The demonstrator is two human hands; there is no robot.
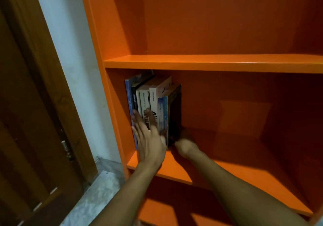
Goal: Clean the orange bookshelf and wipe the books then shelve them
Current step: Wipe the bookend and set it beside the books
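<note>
Several books (153, 101) stand upright in a row at the left end of the middle shelf (244, 163) of the orange bookshelf (209, 63). My left hand (148, 138) lies flat with straight fingers against the spines of the books. My right hand (183, 143) is at the bottom right corner of the row, beside the dark outermost book (174, 114); its fingers are blurred and partly hidden behind that book.
A brown wooden door (35, 103) stands at the left, with a strip of white wall (73, 68) between it and the bookshelf. Grey stone floor (97, 190) shows below. The upper shelf and the right part of the middle shelf hold nothing.
</note>
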